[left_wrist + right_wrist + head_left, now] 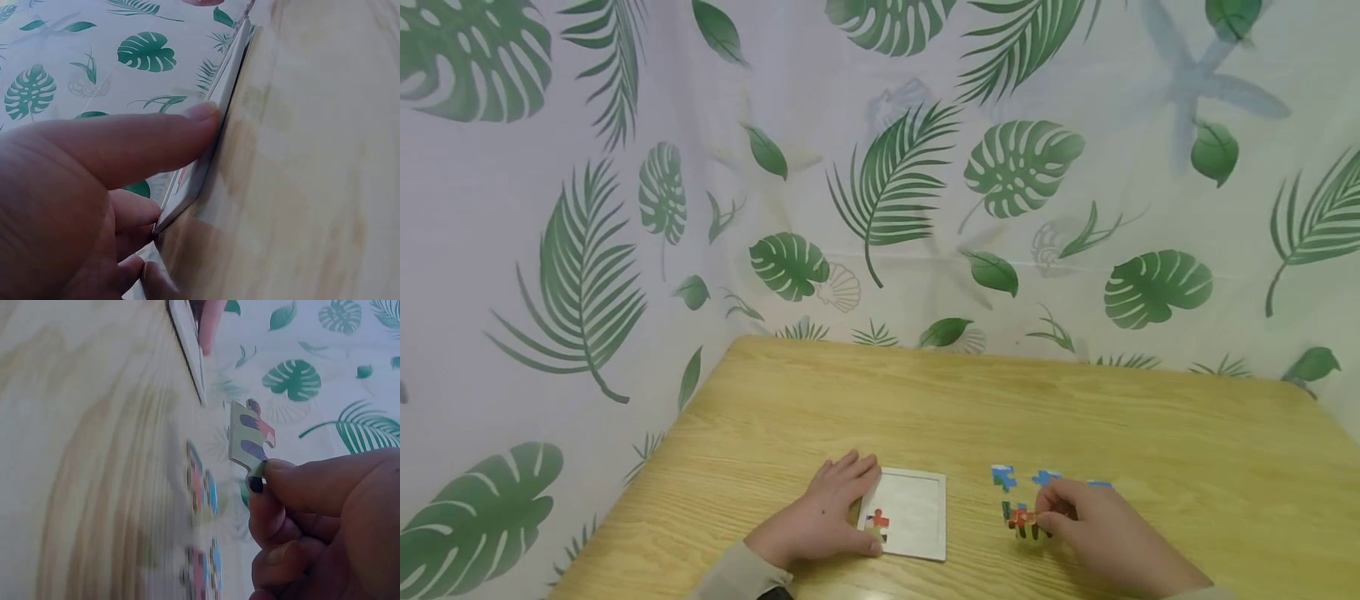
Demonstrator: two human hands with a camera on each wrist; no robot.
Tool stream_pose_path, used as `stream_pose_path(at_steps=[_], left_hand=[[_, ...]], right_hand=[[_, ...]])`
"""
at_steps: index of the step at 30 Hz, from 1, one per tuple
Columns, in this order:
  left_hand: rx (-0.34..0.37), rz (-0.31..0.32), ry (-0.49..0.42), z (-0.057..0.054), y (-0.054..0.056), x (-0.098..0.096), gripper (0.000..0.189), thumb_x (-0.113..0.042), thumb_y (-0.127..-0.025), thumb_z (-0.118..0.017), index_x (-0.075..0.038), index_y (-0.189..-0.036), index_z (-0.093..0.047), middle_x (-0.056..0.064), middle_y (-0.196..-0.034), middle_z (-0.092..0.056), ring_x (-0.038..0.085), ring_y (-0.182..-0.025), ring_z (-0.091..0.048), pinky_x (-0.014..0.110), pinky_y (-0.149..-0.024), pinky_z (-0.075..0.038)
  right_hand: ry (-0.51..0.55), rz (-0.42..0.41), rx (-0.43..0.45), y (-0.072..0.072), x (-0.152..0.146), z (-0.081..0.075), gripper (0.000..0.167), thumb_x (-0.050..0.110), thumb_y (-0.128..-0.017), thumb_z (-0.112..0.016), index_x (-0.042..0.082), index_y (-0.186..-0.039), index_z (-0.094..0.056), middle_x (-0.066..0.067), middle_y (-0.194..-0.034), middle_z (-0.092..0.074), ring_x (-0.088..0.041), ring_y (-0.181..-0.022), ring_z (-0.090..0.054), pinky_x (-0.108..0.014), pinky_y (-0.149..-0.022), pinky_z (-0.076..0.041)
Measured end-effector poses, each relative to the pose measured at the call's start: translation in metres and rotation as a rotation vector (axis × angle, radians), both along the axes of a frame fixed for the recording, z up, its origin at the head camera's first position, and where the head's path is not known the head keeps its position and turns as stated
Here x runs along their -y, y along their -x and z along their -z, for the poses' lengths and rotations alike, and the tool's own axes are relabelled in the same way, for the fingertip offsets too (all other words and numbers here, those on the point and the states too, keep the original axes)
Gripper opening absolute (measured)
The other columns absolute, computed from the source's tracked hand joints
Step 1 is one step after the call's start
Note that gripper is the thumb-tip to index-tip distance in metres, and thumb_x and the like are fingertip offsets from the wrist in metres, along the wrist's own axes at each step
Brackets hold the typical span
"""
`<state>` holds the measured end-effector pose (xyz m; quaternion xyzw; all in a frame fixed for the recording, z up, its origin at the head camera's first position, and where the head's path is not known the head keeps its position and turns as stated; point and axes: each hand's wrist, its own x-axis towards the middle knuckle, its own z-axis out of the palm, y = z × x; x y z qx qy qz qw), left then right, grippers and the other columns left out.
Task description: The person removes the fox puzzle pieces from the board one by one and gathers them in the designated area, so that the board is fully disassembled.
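Note:
My left hand (827, 512) lies beside a square white puzzle tray (917, 554), its straight thumb on the near edge and its outstretched fingers at the left side. One red and green jigsaw piece (877, 518) sits in the tray's near left corner. Between thumb and index finger, my right hand (1086, 517) pinches a striped jigsaw piece (251, 437) by one tab, raised above the table. Beyond and under that hand lie loose blue-topped pieces (1002, 477), partly hidden by it.
The wooden table (775, 400) reaches back to a white curtain (910, 292) printed with green leaves, which also runs along the left side. Several loose puzzle pieces (199, 569) lie to the right of the tray.

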<state>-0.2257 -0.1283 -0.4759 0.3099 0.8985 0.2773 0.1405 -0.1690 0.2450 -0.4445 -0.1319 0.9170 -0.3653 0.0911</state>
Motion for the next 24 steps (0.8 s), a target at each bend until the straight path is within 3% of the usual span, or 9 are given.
stream_pose_path(at_steps=[7, 14, 24], left_hand=[[0.005, 0.002, 0.0, -0.001, 0.001, -0.001, 0.101, -0.049, -0.082, -0.08, -0.003, -0.158, -0.032, 0.01, -0.166, -0.022, 0.033, -0.154, -0.008, 0.058, -0.12, -0.001], [0.012, -0.002, 0.001, -0.002, 0.0, -0.001, 0.101, -0.049, -0.082, -0.081, -0.003, -0.158, -0.032, 0.009, -0.166, -0.021, 0.032, -0.154, -0.008, 0.057, -0.12, -0.001], [0.015, -0.006, 0.007, -0.001, 0.001, 0.0, 0.103, -0.051, -0.082, -0.08, -0.004, -0.159, -0.031, 0.008, -0.167, -0.021, 0.031, -0.154, -0.008, 0.057, -0.12, 0.0]], right_hand=[[-0.024, 0.015, 0.104, -0.002, -0.031, 0.004, 0.013, 0.022, -0.098, -0.067, 0.011, -0.094, -0.062, 0.001, -0.084, -0.061, -0.014, -0.069, -0.05, -0.03, -0.059, -0.042], [-0.067, 0.001, 0.085, -0.007, -0.045, 0.011, 0.013, 0.023, -0.098, -0.067, 0.011, -0.094, -0.061, 0.002, -0.078, -0.055, -0.008, -0.065, -0.046, -0.027, -0.058, -0.038], [-0.101, 0.002, 0.136, -0.005, -0.047, 0.015, 0.013, 0.025, -0.098, -0.067, 0.013, -0.093, -0.064, 0.004, -0.082, -0.06, -0.013, -0.07, -0.05, -0.03, -0.062, -0.041]])
